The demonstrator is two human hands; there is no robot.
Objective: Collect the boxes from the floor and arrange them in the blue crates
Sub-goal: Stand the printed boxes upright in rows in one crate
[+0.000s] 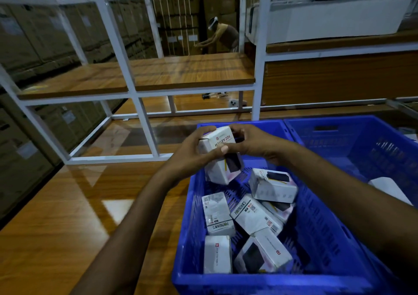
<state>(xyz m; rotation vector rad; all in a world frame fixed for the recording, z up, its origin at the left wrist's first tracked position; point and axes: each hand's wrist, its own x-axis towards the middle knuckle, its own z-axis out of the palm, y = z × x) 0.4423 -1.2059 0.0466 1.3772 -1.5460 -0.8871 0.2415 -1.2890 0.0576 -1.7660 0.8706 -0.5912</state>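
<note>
A blue crate stands on the wooden floor in front of me, with several white product boxes lying loose inside, such as one box near the middle. Above its far end I hold a white box printed "20K" between both hands. My left hand grips its left side with the thumb across the front. My right hand holds its right side. Directly under it a second white box hangs against my hands or leans on the crate wall; I cannot tell which.
A second blue crate stands to the right with something white in it. A white metal rack with wooden shelves rises just beyond. Another person bends over behind the rack. Stacked cartons line the left.
</note>
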